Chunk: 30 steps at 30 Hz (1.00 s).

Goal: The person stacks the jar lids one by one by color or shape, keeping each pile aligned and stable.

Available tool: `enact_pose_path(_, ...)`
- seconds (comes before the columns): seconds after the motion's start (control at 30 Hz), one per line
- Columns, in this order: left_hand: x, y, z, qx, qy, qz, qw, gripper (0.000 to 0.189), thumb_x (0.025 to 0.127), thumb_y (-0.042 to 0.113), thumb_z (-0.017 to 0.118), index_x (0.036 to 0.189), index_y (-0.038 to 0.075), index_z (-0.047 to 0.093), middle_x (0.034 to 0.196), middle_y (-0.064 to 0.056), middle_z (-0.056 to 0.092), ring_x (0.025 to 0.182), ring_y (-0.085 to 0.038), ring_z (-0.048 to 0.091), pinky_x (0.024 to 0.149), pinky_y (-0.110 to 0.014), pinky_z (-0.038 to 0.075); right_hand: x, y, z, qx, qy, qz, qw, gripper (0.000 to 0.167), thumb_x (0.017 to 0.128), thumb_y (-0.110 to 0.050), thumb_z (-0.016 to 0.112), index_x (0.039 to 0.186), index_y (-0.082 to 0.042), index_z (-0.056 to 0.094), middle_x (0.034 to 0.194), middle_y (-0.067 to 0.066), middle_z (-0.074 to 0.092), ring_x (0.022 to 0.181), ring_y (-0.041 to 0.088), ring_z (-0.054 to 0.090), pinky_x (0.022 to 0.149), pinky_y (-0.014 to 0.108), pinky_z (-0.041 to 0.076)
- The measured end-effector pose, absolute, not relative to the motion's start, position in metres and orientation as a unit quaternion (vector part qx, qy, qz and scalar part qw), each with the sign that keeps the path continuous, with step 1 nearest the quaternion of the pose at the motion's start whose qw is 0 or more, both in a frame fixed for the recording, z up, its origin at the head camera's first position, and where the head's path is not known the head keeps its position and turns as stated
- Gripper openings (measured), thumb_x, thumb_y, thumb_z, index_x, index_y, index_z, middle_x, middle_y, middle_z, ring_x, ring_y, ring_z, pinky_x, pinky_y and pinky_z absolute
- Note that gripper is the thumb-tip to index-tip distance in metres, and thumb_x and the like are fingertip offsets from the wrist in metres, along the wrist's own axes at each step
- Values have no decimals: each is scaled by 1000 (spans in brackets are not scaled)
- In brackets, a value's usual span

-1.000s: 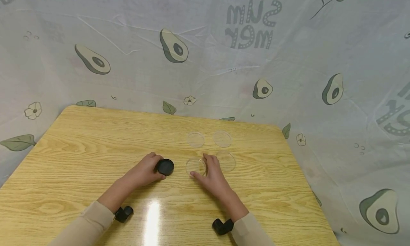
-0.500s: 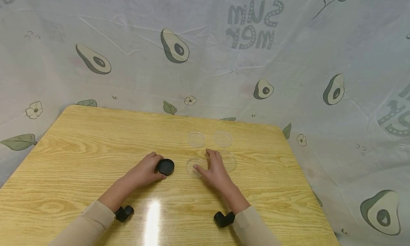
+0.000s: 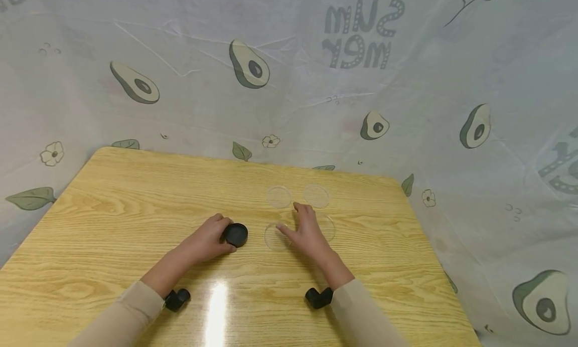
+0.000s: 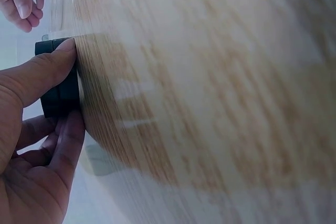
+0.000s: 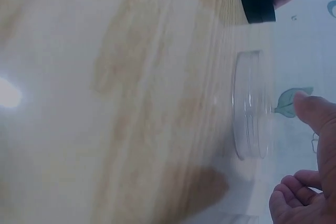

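Note:
My left hand (image 3: 205,242) grips a black round shallow container (image 3: 237,235) on the table, thumb on the near side and fingers on the far side. In the left wrist view the black container (image 4: 62,90) shows a seam around its side, like two stacked round pieces. My right hand (image 3: 312,239) hovers with thumb and fingers spread over a clear petri dish (image 3: 272,241), holding nothing. The right wrist view shows this petri dish (image 5: 251,106) standing flat on the table, apart from the thumb (image 5: 315,113). Another clear dish (image 3: 328,229) lies partly hidden behind the right hand.
Two more clear round dishes, one at the back left (image 3: 279,197) and one at the back right (image 3: 317,195), lie beyond the right hand. A wooden table (image 3: 135,196) carries everything. Behind it hangs a pale curtain (image 3: 189,116) printed with avocados.
My right hand has let go of the near clear dish, lifted and shifted away from me, with the thumb off its rim. The left hand keeps its grip on the black container.

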State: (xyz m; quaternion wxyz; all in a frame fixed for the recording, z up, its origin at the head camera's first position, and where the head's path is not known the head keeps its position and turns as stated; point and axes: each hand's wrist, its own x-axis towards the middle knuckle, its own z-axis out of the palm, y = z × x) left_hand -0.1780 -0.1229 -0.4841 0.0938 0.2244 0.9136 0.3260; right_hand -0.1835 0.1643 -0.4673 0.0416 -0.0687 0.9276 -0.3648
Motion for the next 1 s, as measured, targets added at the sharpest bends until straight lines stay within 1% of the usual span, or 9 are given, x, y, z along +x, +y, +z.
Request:
enact_pose_path(0.17, -179, -123, -486, 223, 913, 328, 95, 54, 87, 18, 87, 127, -6, 63, 110, -16, 61, 93, -21, 57, 82, -40, 51, -193, 168, -465, -74, 932, -353, 42, 83, 99, -35, 74, 159, 5, 33, 155, 27, 39, 147, 42, 41, 117, 58, 42)
enact_pose_path(0.33, -179, -122, -486, 223, 912, 330, 96, 53, 87, 18, 87, 128, -6, 63, 111, -16, 61, 93, -21, 57, 82, -39, 51, -200, 169, -465, -78, 935, -344, 45, 84, 99, -37, 74, 160, 4, 32, 157, 27, 38, 148, 43, 40, 117, 58, 41)
enact_pose_path(0.47, -179, -123, -486, 225, 911, 332, 98, 53, 88, 18, 86, 128, -6, 63, 109, -15, 60, 91, -20, 55, 81, -38, 50, -206, 168, -465, -72, 936, -340, 49, 84, 99, -37, 74, 160, 3, 32, 158, 26, 37, 150, 43, 37, 118, 59, 40)
enact_pose_path(0.63, -178, -123, -484, 223, 910, 335, 101, 51, 87, 17, 86, 127, -6, 63, 107, -14, 59, 90, -20, 54, 80, -38, 50, -214, 164, -466, -74, 939, -333, 47, 84, 98, -34, 75, 159, 5, 33, 157, 27, 37, 149, 43, 38, 119, 58, 40)
enact_pose_path(0.73, -178, -123, -484, 221, 911, 334, 101, 52, 88, 17, 86, 127, -6, 63, 107, -14, 59, 90, -20, 54, 81, -39, 50, -218, 161, -468, -79, 942, -322, 51, 84, 99, -35, 75, 159, 6, 32, 156, 28, 37, 148, 43, 40, 119, 57, 41)
enact_pose_path(1.0, -178, -121, -484, 221, 912, 332, 98, 53, 87, 18, 87, 128, -7, 63, 108, -15, 60, 92, -21, 56, 82, -39, 51, -226, 158, -470, -74, 942, -322, 54, 83, 100, -34, 72, 160, 6, 30, 158, 29, 35, 149, 44, 36, 119, 59, 39)
